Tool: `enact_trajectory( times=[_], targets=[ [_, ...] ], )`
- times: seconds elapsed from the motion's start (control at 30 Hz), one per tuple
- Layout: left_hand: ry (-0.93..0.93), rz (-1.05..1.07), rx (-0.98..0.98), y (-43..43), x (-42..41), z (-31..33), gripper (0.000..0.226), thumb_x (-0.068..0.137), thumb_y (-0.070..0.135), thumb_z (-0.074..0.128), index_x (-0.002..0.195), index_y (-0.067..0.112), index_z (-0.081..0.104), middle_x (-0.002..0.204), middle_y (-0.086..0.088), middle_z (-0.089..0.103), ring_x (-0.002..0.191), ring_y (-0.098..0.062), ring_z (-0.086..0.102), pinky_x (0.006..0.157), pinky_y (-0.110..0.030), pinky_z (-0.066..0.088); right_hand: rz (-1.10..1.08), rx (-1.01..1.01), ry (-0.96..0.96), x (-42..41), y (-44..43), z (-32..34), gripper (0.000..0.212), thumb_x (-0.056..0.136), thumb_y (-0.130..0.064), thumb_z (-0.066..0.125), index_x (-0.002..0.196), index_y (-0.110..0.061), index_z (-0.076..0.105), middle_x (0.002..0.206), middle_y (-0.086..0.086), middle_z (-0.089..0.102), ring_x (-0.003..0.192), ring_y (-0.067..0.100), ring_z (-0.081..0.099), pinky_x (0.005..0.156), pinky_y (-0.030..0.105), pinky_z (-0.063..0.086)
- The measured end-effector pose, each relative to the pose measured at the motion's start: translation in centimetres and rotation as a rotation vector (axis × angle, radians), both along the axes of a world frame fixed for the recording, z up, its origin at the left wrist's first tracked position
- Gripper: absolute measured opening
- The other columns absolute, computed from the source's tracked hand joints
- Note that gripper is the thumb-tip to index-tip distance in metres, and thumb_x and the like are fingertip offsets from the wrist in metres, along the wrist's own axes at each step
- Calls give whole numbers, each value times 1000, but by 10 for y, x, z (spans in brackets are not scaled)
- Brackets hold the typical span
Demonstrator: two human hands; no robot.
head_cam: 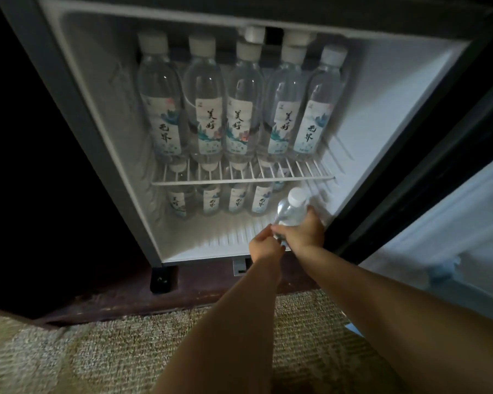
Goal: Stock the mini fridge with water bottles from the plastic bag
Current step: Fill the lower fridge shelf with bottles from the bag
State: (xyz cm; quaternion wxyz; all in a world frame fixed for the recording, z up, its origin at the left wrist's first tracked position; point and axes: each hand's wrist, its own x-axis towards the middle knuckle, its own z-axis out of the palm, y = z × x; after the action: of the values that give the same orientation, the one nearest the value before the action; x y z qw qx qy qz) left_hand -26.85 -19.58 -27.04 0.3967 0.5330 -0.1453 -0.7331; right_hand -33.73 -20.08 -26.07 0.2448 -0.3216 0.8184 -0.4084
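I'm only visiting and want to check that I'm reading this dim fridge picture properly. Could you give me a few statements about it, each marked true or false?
1. The fridge door is shut. False: it stands open at the right.
2. The right hand grips a water bottle low in the fridge, below the wire shelf. True.
3. The wire shelf is bare. False: upright bottles stand in a row on it.
4. The held bottle's cap is white. True.
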Motion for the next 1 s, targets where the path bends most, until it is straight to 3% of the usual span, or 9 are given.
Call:
enact_trajectory(
  times=[0.1, 0.17, 0.3, 0.4, 0.5, 0.63, 0.73, 0.87, 1.0],
  targets=[
    [39, 23, 51, -14, -1, -4, 41, 96, -9, 33, 129, 1, 54, 124, -19, 60, 114, -27, 60, 91, -31, 49, -40, -10, -19, -5, -17, -3, 65, 63, -16, 86, 120, -10, 54, 112, 7, 65, 92, 20, 61, 76, 27, 48],
    [83, 16, 83, -19, -3, -7, 40, 96, -6, 35, 130, 1, 54, 123, -20, 61, 109, -26, 61, 94, -33, 48, -6, -2, 18, -8, -25, -6, 58, 63, -16, 86, 113, -12, 57, 105, 4, 67, 90, 20, 63, 76, 30, 52],
    [123, -32, 99, -25, -8, -11, 32, 98, 3, 41, 126, -1, 55, 72, -12, 61, 72, -17, 58, 88, -34, 52, -8, 9, 76, -11, -41, -10, 54, 64, -23, 86, 109, -12, 58, 106, 3, 68, 95, 23, 66, 74, 27, 50],
    [180, -23, 111, -31, -12, -10, 30, 99, 8, 41, 124, -1, 56, 58, -7, 61, 73, -18, 60, 88, -35, 53, -11, 46, 98, -14, -54, -12, 57, 65, -27, 86, 112, -9, 59, 110, 7, 68, 100, 25, 66, 82, 33, 53],
    [250, -40, 100, -39, -13, -9, 33, 100, 11, 38, 128, 3, 54, 88, -14, 65, 95, -21, 60, 100, -37, 48, -30, 4, 97, -17, -63, -14, 58, 65, -25, 85, 114, -11, 57, 112, 6, 67, 101, 26, 65, 85, 35, 53],
    [342, -34, 76, -54, -14, -7, 38, 101, 17, 38, 136, 5, 48, 135, -17, 53, 127, -25, 50, 109, -36, 40, -24, 1, 5, -24, -80, -12, 48, 67, -15, 84, 109, -12, 61, 106, 8, 69, 93, 26, 69, 81, 40, 58],
    [377, -15, 97, -63, -20, -6, 39, 101, 11, 36, 138, 2, 46, 140, -16, 49, 129, -26, 48, 108, -36, 39, -10, 49, -53, -31, -94, -10, 37, 67, -13, 84, 99, -9, 66, 102, 11, 71, 89, 27, 70, 80, 43, 58],
    [377, -14, 115, -68, -23, -6, 33, 97, 7, 34, 122, 4, 54, 129, -16, 56, 118, -24, 54, 107, -35, 41, -4, 52, -33, -33, -99, -11, 45, 67, -14, 85, 106, -5, 63, 103, 9, 70, 92, 25, 69, 81, 38, 58],
    [351, -36, 125, -69, -20, -5, 32, 96, 10, 34, 121, 10, 55, 121, -14, 58, 114, -24, 55, 103, -34, 42, -7, 58, -37, -32, -97, -11, 37, 70, -15, 83, 100, -8, 63, 102, 10, 70, 91, 25, 69, 79, 36, 57]
  ],
)
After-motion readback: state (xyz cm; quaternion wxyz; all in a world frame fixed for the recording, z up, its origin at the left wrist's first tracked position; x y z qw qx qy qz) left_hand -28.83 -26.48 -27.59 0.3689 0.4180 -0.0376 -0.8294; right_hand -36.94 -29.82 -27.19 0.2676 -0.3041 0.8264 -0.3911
